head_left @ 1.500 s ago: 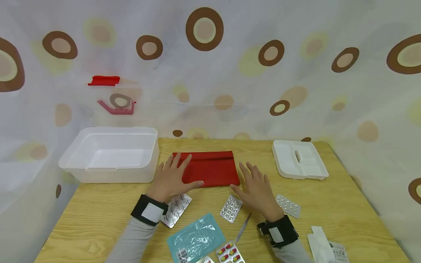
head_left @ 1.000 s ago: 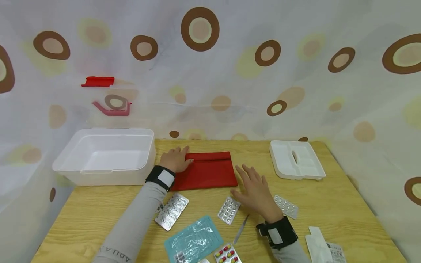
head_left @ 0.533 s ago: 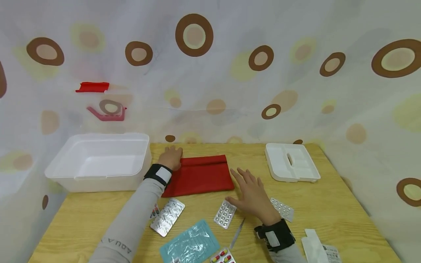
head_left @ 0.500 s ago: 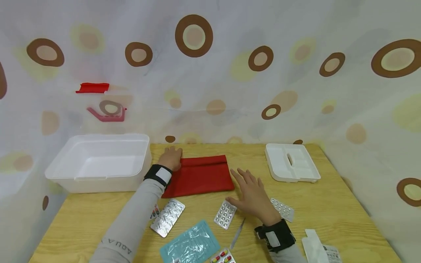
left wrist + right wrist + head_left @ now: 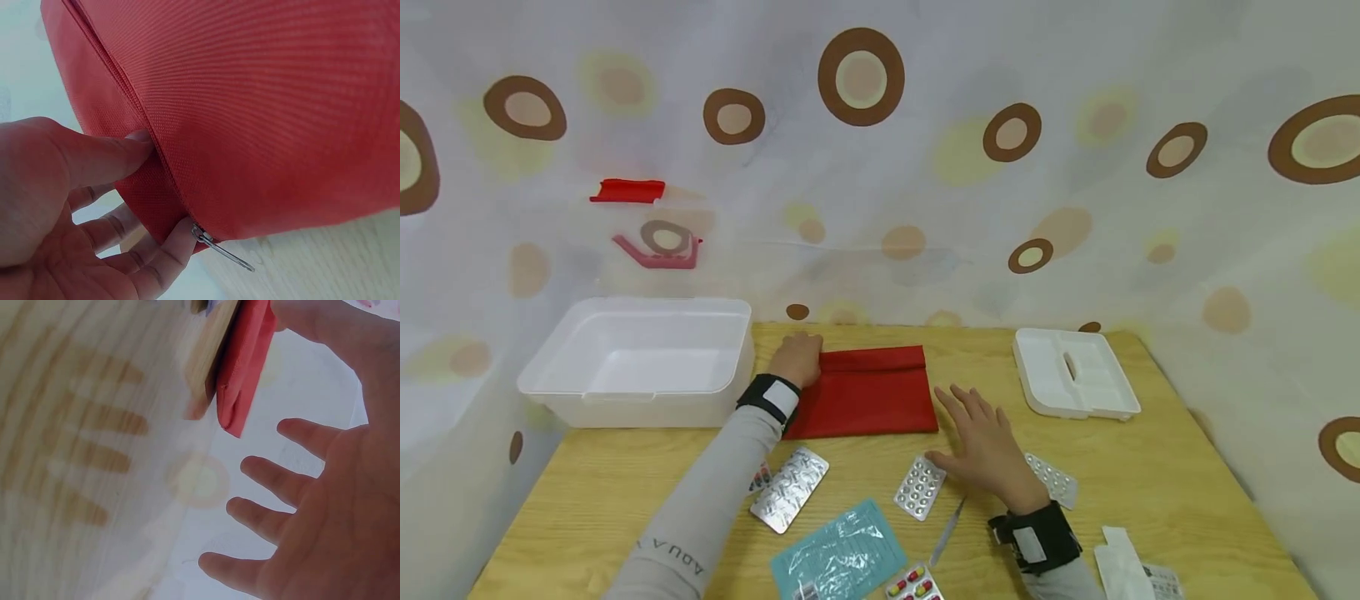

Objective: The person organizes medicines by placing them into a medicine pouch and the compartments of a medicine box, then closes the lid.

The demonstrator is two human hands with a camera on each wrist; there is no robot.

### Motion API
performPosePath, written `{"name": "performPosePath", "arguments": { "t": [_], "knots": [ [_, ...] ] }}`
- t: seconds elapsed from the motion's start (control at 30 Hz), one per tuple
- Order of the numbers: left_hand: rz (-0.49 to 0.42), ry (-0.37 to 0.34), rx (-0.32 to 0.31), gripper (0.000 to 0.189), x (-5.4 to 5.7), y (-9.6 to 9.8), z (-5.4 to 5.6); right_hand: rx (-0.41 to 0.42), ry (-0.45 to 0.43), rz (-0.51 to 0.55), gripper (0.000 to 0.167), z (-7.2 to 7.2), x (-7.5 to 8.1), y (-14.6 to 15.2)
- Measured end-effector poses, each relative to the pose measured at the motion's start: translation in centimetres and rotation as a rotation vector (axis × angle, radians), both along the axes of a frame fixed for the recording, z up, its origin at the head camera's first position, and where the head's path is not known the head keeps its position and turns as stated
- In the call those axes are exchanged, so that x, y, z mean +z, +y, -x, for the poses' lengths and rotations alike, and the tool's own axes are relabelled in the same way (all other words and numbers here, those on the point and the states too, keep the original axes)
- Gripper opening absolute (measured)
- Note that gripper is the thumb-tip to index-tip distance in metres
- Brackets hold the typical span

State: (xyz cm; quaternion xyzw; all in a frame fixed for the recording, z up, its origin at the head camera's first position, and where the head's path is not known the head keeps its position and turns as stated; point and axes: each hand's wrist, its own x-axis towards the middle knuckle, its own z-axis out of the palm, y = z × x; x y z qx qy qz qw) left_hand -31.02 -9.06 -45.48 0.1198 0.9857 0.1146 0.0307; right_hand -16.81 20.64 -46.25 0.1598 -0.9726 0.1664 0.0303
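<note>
A flat red zip pouch point(image 5: 872, 396) lies on the table in the head view. My left hand point(image 5: 797, 360) holds its far left corner. In the left wrist view, the thumb of my left hand point(image 5: 81, 200) presses on the pouch point(image 5: 262, 112) along the zipper, and fingers reach under its edge. One fingertip touches the zipper end beside the metal zipper pull point(image 5: 222, 247). My right hand point(image 5: 988, 450) hovers right of the pouch, fingers spread, with nothing in it. Its thumb is over a blister pack point(image 5: 920, 489). In the right wrist view the right hand point(image 5: 325, 494) is apart from the pouch point(image 5: 240, 369).
A white bin point(image 5: 655, 408) stands at the back left, a white divided tray point(image 5: 1075, 373) at the back right. Nearer lie a silver blister pack point(image 5: 790, 490), a teal packet point(image 5: 841, 554), a capsule pack point(image 5: 916, 583), tweezers point(image 5: 947, 533), another blister pack point(image 5: 1051, 481) and white paper point(image 5: 1123, 565).
My left hand has moved from above the pouch to its far left corner and taken hold there. The pouch's left side has shifted slightly. My right hand has barely moved.
</note>
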Motion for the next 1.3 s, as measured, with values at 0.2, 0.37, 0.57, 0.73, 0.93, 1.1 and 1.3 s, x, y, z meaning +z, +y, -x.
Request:
{"name": "performPosePath", "arguments": {
  "t": [0.2,0.37,0.57,0.73,0.93,1.1,1.3],
  "knots": [
    [-0.048,-0.017,-0.039,0.011,-0.1,1.0,-0.2,-0.005,0.001,0.008,0.094,-0.6,-0.6,0.6],
    [-0.075,-0.004,-0.037,0.009,0.5,1.8,-0.9,0.010,0.046,0.024,0.089,-0.9,-0.6,0.8],
    [-0.173,0.031,-0.045,0.005,3.4,1.6,-2.8,0.006,0.064,0.035,0.087,-0.9,-0.4,0.6],
    [-0.256,0.112,-0.072,0.010,6.3,0.4,-5.2,0.039,0.141,0.092,0.085,-0.3,0.2,0.0],
    [-0.369,0.262,-0.090,0.015,7.9,-0.2,-8.6,0.033,0.220,0.138,0.082,0.1,1.6,0.2],
    [-0.468,0.359,-0.068,0.017,7.8,-0.5,-11.0,0.079,0.237,0.196,0.078,0.0,2.9,0.4],
    [-0.475,0.518,-0.035,0.017,7.9,-0.3,-12.6,0.124,0.262,0.224,0.070,-0.9,4.9,-0.2]
  ]
}}
